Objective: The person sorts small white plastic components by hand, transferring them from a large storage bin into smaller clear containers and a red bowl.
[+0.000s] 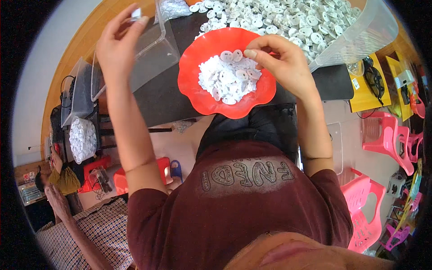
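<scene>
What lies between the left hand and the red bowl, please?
The head view shows part of the clear box, then a strip of black table.

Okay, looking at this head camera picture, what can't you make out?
- Small white piece in the left hand: head view, partly covered by fingers.
- Right hand: head view, its curled fingers hide whether it holds anything.
- Red bowl, its bottom: head view, buried under white pieces.
- Pile of pale discs: head view, cut off by the upper edge.

Large capital letters [245,175] across maroon shirt [234,216]
</scene>
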A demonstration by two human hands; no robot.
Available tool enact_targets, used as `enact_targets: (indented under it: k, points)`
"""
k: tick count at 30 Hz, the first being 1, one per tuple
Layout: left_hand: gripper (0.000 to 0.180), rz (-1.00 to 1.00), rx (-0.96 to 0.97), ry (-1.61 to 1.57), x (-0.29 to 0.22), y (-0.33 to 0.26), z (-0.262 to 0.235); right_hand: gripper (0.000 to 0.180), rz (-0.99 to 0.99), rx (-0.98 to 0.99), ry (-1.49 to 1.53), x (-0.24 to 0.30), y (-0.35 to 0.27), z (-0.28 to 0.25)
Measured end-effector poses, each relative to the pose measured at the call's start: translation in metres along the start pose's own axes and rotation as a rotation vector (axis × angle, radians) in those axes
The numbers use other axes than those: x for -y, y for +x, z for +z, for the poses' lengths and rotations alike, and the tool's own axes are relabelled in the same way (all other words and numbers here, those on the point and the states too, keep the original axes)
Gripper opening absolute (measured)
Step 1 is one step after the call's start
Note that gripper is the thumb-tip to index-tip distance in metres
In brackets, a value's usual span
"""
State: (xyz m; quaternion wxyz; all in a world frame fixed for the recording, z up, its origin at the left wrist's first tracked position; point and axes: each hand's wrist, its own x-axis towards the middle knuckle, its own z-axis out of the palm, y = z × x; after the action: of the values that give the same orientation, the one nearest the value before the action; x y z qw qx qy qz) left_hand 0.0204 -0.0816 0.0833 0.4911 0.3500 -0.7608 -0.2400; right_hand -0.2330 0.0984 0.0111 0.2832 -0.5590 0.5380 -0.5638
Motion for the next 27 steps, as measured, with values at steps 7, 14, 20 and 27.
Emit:
enact_targets:
  k: [7, 14, 20, 27]
  points:
    - [0.034, -0.165, 0.689, 0.541, 0.128, 0.071, -0.056, 0.020, -0.231, 0.333, -0.753, -0.012, 0.009, 0.023]
    - [0.027, -0.164, 1.190, 0.927, 0.126, 0.065, -0.034, 0.020, -0.159, 0.396, -0.971, -0.032, 0.034, 0.029]
    - [0.026, -0.116, 0.942, 1.003, 0.092, 0.060, -0.036, 0.018, -0.140, 0.414, -1.022, -0.034, 0.047, 0.038]
    - [0.027, 0.383, 0.516, 0.355, -0.015, -0.016, 0.034, 0.018, -0.217, 0.439, -1.062, -0.050, 0.054, 0.037]
